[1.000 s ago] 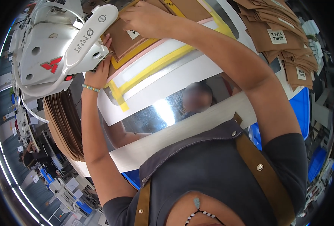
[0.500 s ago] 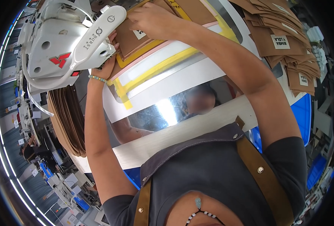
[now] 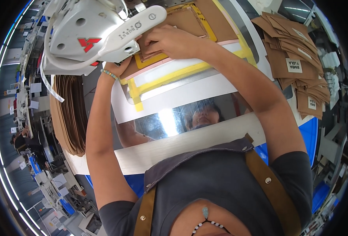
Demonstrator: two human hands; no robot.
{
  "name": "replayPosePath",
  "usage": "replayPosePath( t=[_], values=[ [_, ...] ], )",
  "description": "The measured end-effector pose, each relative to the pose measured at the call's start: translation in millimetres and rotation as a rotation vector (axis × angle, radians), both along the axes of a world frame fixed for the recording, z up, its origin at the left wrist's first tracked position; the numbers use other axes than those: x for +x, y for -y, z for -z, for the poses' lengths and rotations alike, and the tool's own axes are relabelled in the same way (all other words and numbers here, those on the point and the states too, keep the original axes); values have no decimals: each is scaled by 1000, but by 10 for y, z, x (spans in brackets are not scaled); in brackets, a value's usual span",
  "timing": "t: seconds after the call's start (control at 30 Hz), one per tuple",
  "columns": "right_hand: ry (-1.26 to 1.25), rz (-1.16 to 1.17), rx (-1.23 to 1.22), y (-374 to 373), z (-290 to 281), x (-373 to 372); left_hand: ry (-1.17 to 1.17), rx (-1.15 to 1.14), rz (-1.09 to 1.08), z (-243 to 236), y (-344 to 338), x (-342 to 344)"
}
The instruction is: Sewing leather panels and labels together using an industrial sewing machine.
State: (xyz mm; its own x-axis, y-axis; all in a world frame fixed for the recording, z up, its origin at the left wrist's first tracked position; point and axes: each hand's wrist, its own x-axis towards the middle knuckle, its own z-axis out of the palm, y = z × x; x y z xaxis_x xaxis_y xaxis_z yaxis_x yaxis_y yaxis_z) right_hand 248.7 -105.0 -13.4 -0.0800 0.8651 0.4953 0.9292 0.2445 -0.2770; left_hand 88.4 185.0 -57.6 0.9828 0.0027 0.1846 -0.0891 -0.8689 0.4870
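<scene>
My right hand [image 3: 166, 41] lies over a brown panel [image 3: 187, 21] inside a yellow rectangular frame [image 3: 208, 29], its fingers curled onto the panel near the frame's near side. Just left of it, my left hand [image 3: 118, 67] is largely hidden under the white machine head [image 3: 76, 39] and its arm, so its grip cannot be made out. Pink strips, white sheeting and yellow tape [image 3: 170, 74] border the frame, on a white sheet [image 3: 174, 90] over a shiny metal plate [image 3: 150, 126].
At right, a loose pile of brown folded pieces with pale labels [image 3: 280, 47] overlaps the table edge above a blue bin [image 3: 307, 133]. A tall stack of brown sheets [image 3: 68, 114] stands at left, beside my forearm. Farther left, another person [image 3: 19, 139] sits among machines.
My right hand has moved toward the near side of the yellow frame, over where a white label showed. My left hand stays by the machine head. The whole view has shifted slightly.
</scene>
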Motion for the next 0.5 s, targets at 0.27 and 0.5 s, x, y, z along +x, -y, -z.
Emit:
replayPosePath(
  t=[0.27, 0.5],
  values=[
    [113, -45, 21, -4, -4, -35, -52, 162, -50, 102, -263, -216],
    [-33, 8, -10, 19, -11, -52, -83, 123, -55, 255, -432, -68]
  ],
)
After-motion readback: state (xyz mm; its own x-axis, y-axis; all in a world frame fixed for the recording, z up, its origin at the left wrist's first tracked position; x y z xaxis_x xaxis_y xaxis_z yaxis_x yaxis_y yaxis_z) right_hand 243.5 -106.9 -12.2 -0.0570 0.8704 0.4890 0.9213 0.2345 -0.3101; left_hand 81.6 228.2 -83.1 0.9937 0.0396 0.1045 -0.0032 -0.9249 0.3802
